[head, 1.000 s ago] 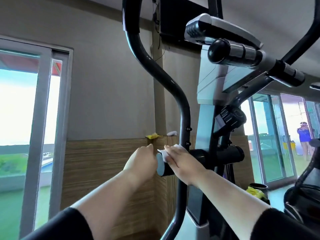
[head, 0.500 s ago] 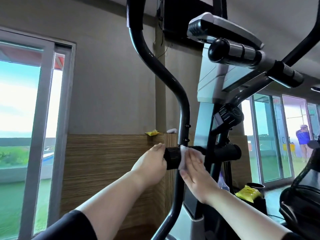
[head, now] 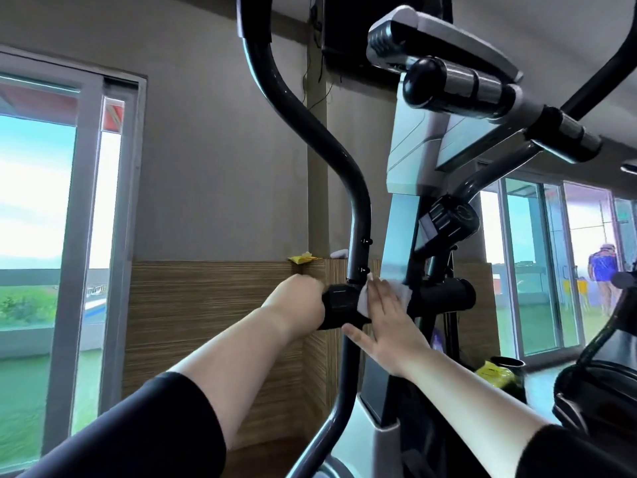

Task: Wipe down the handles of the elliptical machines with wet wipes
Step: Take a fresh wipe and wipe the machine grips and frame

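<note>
A black elliptical machine fills the middle. Its curved left arm bar (head: 358,215) meets a horizontal black pivot hub (head: 339,307). My left hand (head: 296,303) rests against the hub's left end, fingers curled around it. My right hand (head: 386,315) lies flat with fingers straight, pressing a white wet wipe (head: 396,292) onto the hub's front, just right of the arm bar. Above, the fixed handle (head: 458,91) with silver sensor bands sticks out under the grey console (head: 413,146).
A wood-panelled wall ledge (head: 306,259) behind the machine carries a yellow packet and a white scrap. A dark bin (head: 506,374) with a yellow item stands low right. Glass doors (head: 537,270) are at right, with a person outside. A window (head: 41,208) is left.
My right hand slid the wipe to the right along the hub, from its left end cap past the arm bar. My left hand stayed at the hub's left end.
</note>
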Available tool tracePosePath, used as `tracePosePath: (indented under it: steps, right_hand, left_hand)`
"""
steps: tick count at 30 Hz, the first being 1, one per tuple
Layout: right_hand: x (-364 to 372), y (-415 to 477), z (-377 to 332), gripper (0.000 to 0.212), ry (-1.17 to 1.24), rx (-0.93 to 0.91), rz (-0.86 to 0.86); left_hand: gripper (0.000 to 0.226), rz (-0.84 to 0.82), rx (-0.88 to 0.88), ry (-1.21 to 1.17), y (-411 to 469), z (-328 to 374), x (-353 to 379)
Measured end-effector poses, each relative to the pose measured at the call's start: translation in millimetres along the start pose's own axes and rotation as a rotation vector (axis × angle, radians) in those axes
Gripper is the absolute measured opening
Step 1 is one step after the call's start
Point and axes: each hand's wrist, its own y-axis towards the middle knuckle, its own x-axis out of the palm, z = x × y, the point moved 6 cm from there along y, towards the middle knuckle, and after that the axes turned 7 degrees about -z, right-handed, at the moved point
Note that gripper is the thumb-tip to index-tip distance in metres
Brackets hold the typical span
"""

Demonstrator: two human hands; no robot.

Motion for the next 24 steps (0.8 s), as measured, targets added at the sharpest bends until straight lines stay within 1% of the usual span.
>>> tracePosePath:
  steps: [2,5,7,8,9,11,12,15,17,18,19,20,21,22,23,24]
  right_hand:
    - [-10.9,4.8,7.3,0.1,0.028,0.002,0.007]
    - [-32.4,32.6,8.3,0.09,0.058,0.053,-0.001]
    - [-35.7,49.2,6.3,0.094,0.055,0.102,-0.017]
    - [-35.8,52.0,5.6,0.096,0.049,0.103,0.011]
    - [-34.3,51.1,5.4,0.094,0.049,0.088,0.062]
    - [-26.3,34.9,5.2,0.084,0.075,0.024,0.172]
    - [-19.4,25.9,7.4,0.081,0.095,-0.01,0.197]
    - [-11.0,15.1,20.7,0.074,0.145,-0.109,0.159]
    - [-15.1,16.9,27.4,0.06,0.172,-0.181,0.133]
    - [-19.8,17.4,28.4,0.053,0.218,-0.2,0.15]
    - [-24.3,16.1,28.8,0.046,0.308,-0.182,0.192]
    - [-28.4,13.2,30.2,0.041,0.431,-0.117,0.254]
    - [-30.3,10.2,34.0,0.04,0.557,0.003,0.331]
    - [-31.8,8.0,39.7,0.041,0.689,0.14,0.419]
    - [-34.7,6.1,42.2,0.043,0.769,0.25,0.512]
    - [-39.1,5.2,40.5,0.047,0.84,0.308,0.587]
  left_hand:
    - [0.038,-0.003,0.0,0.005,2.6,-0.4,-0.4]
    - [0.037,0.013,-0.007,0.037,4.1,2.6,-1.2]
    - [0.036,0.014,-0.024,0.055,6.2,2.7,-1.1]
    - [0.035,0.01,-0.034,0.057,7.4,2.1,-1.6]
    - [0.035,0.006,-0.042,0.055,8.4,0.8,-2.1]
    - [0.036,-0.006,-0.045,0.051,8.8,0.1,-1.1]
    - [0.037,-0.008,-0.039,0.054,8.0,0.8,0.0]
    - [0.044,-0.012,-0.03,0.042,6.3,0.1,2.1]
    - [0.046,-0.025,-0.032,0.026,8.3,-2.3,3.6]
    - [0.045,-0.033,-0.031,0.054,10.4,-1.9,4.6]
    - [0.045,-0.039,-0.031,0.102,12.3,-0.3,6.5]
    - [0.044,-0.039,-0.03,0.154,13.4,2.2,8.4]
    - [0.043,-0.035,-0.027,0.198,13.9,4.7,10.2]
    - [0.042,-0.034,-0.026,0.223,14.2,6.5,11.5]
    - [0.043,-0.036,-0.027,0.235,15.3,7.1,12.8]
    - [0.043,-0.039,-0.029,0.229,15.5,6.7,13.1]
